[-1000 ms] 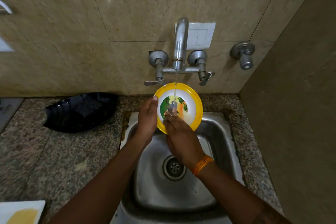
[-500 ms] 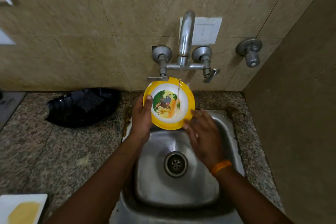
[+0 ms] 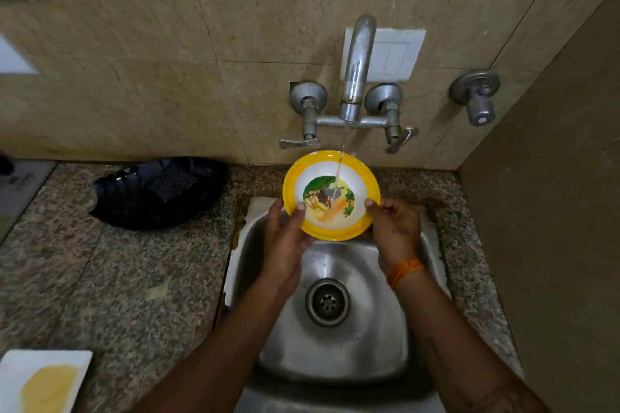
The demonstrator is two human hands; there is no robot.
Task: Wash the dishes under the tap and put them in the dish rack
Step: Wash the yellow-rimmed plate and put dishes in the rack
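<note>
A small yellow-rimmed plate (image 3: 349, 228) with a cartoon picture in its white middle is held tilted over the steel sink (image 3: 339, 339). My left hand (image 3: 288, 238) grips its left edge, thumb on the face. Its right edge is held by my right hand (image 3: 394, 228), which wears an orange wrist thread. A thin stream of water runs from the wall tap (image 3: 355, 77) onto the plate's upper middle.
A black dish rack (image 3: 154, 194) lies on the speckled granite counter (image 3: 100, 278) left of the sink. A white tray with a yellow sponge (image 3: 43, 382) sits at the bottom left corner. A side wall closes off the right.
My right hand stopped rubbing the plate's face, drew away, then took hold of the plate's right edge. The plate now faces up more under the stream.
</note>
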